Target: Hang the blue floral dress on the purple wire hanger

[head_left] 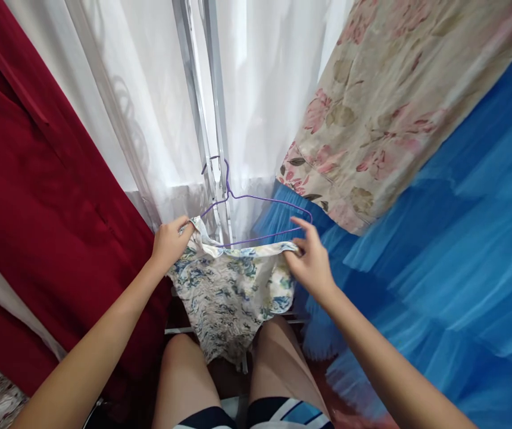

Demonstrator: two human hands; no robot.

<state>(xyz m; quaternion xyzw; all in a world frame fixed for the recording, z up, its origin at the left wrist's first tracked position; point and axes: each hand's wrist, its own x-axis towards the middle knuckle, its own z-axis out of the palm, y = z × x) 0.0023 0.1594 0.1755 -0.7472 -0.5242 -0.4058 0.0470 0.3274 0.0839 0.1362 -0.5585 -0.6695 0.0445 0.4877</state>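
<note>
A white garment with a blue floral print (229, 298) hangs from a thin purple wire hanger (260, 205), whose hook sits near a metal window frame (209, 119). My left hand (169, 244) is closed, pinching the garment's upper left edge. On the other side, my right hand (312, 262) grips the upper right edge with thumb and fingers, its forefinger lying against the hanger's right end. The cloth droops down between my knees.
A dark red curtain (37, 196) fills the left side. Sheer white curtains (149, 101) hang over the window ahead. At the upper right hangs a beige cloth with pink flowers (385, 107), and a blue tulle fabric (452, 250) spreads beneath it.
</note>
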